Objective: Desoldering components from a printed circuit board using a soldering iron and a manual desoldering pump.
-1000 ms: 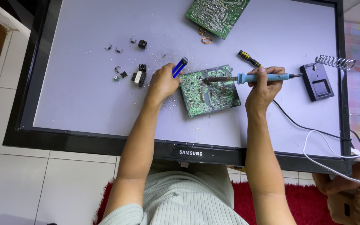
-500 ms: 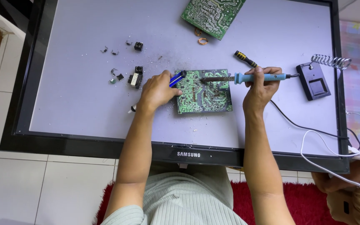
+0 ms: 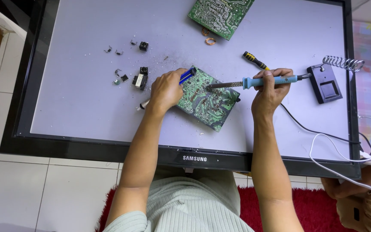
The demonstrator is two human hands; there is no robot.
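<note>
A green circuit board [image 3: 207, 101] lies tilted on the grey screen of a flat monitor [image 3: 86, 94] laid face up. My left hand [image 3: 166, 90] is closed around a blue and white desoldering pump [image 3: 187, 75], its blue end resting at the board's upper left corner. My right hand [image 3: 270, 88] grips a blue-handled soldering iron [image 3: 254, 81], held level, its metal tip touching the top of the board near the middle.
A second green board [image 3: 220, 13] lies at the far edge with small copper coils beside it. Several small black components [image 3: 140, 79] and metal bits sit left of my left hand. A black iron stand with a spring holder [image 3: 329, 81], a yellow-black screwdriver [image 3: 255, 60] and cables are at right.
The small board has turned to a more tilted angle under my left hand. The soldering iron tip stays on it, and both hands have kept their grip.
</note>
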